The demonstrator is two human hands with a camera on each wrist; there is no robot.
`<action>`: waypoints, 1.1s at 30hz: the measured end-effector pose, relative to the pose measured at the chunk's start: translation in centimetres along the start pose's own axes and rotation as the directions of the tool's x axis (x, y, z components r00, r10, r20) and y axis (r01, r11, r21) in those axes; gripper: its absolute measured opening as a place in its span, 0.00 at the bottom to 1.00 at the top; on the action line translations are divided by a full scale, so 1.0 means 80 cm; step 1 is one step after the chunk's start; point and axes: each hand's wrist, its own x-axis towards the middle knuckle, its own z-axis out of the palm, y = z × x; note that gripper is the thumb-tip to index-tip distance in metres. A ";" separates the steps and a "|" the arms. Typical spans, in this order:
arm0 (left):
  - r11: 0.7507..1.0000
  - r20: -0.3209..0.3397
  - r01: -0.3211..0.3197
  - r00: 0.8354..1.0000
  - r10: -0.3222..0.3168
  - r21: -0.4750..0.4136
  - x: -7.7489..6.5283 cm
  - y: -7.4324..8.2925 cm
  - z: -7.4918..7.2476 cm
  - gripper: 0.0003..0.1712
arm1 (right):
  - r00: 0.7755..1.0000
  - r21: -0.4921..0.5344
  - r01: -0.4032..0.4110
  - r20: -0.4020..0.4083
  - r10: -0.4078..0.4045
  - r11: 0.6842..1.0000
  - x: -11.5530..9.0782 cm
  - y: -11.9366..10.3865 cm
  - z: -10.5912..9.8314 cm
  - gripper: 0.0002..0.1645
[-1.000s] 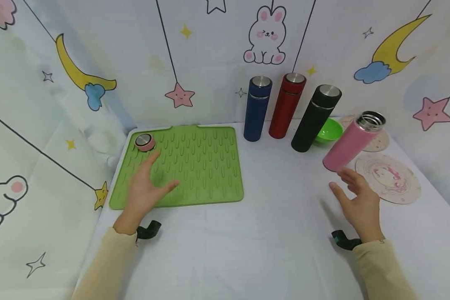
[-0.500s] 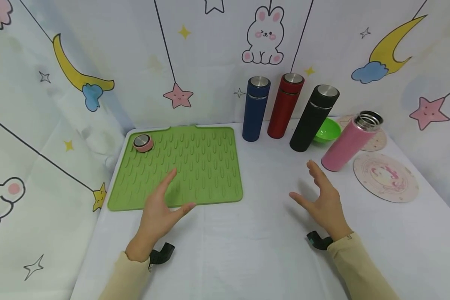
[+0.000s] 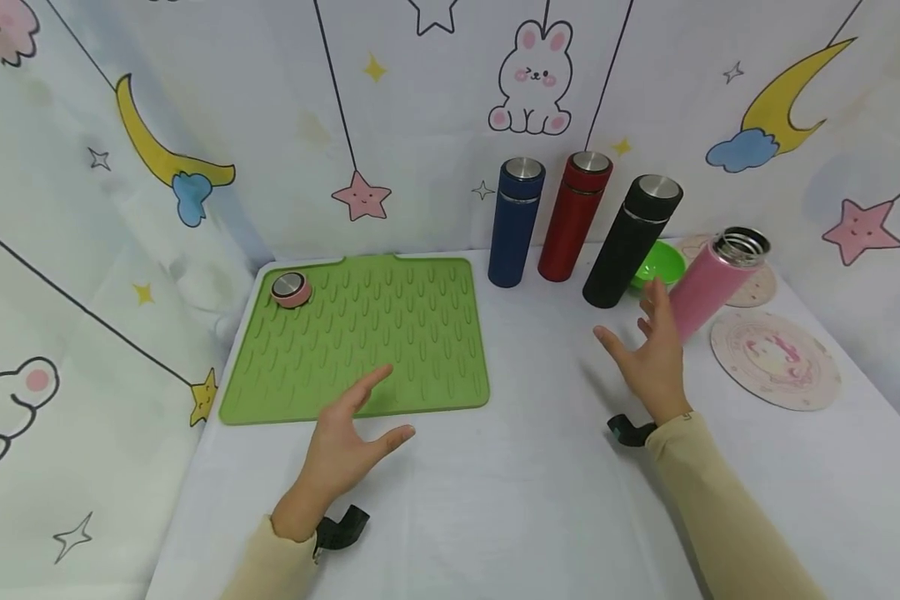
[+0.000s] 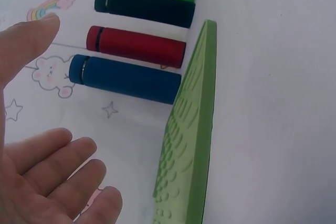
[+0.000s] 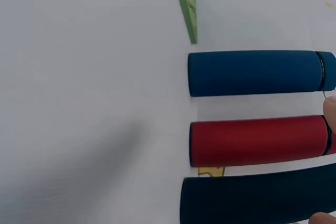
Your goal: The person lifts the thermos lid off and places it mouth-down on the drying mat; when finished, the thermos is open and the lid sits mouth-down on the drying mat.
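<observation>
My left hand (image 3: 342, 454) hovers near the front edge of a green ridged mat (image 3: 420, 333), thumb and fingers spread with nothing between them. At the right, my right hand (image 3: 651, 358) is raised in front of the black thermos (image 3: 630, 246) and partly covers the pink thermos (image 3: 712, 287); its fingers are spread and hold nothing. The pink thermos has no lid on and shows its steel mouth. A pink lid with a steel top (image 3: 291, 290) lies on the mat's far left corner. Red (image 3: 573, 221) and blue (image 3: 515, 225) thermoses stand capped beside the black one.
Behind the black thermos sits a green bowl (image 3: 663, 262). A round pink patterned mat (image 3: 776, 360) lies at the right, with another round mat (image 3: 753, 287) partly behind the pink thermos. A printed curtain (image 3: 420, 108) hangs along the table's back.
The left hand has moved right and toward me, off the mat's left part. My right hand went left, then forward toward the black thermos. The bottles and lid stayed put.
</observation>
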 end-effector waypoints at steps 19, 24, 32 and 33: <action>1.000 -0.014 0.001 1.000 -0.001 0.006 -0.006 -0.001 0.000 0.43 | 0.987 0.011 -0.155 -0.038 0.155 0.988 0.097 0.012 0.025 0.70; 1.000 -0.025 -0.020 0.999 0.020 0.018 -0.006 -0.003 0.000 0.43 | 0.989 0.044 -0.125 -0.072 0.128 0.991 0.110 0.012 0.032 0.68; 1.000 -0.029 -0.021 0.999 0.022 0.018 -0.006 -0.006 0.001 0.43 | 0.980 0.065 -0.164 -0.104 0.170 0.984 0.125 0.014 0.037 0.68; 1.000 -0.028 -0.023 0.999 0.023 0.014 -0.006 -0.006 0.001 0.43 | 0.978 0.062 -0.173 -0.106 0.179 0.983 0.126 0.015 0.037 0.69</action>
